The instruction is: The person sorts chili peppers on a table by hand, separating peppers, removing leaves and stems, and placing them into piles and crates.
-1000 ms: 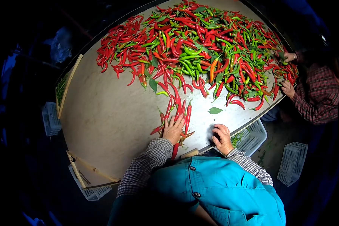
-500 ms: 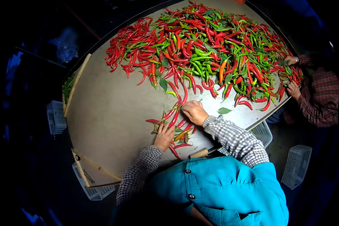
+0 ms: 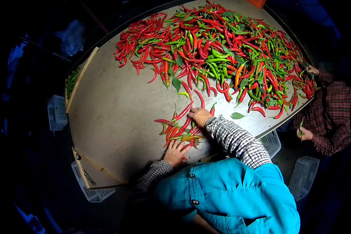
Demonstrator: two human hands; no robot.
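Observation:
A small group of red chilli peppers (image 3: 179,131), with a few brownish and greenish ones, lies near the front edge of the table (image 3: 105,105). At its near side rests my left hand (image 3: 174,153), fingers stretched out and touching the lowest peppers. My right hand (image 3: 200,116) is at the group's upper right, its fingers bent and closed on a red chilli pepper (image 3: 188,123); the fingertips are partly hidden. A single curved red pepper (image 3: 200,99) lies just above that hand. Beyond spreads a large heap of red and green chilli peppers (image 3: 218,54) with leaves.
A co-worker in a checked shirt (image 3: 333,105) stands at the right edge, one hand at the heap, the other holding a green item. White plastic crates (image 3: 304,177) stand below the table. Wooden strips (image 3: 82,80) border its left side. A loose leaf (image 3: 237,116) lies right of my hand.
My left hand has shifted down and slightly right, pushing the lower peppers closer together. My right hand stays near the same place. The co-worker's nearer hand has left the table with a green item.

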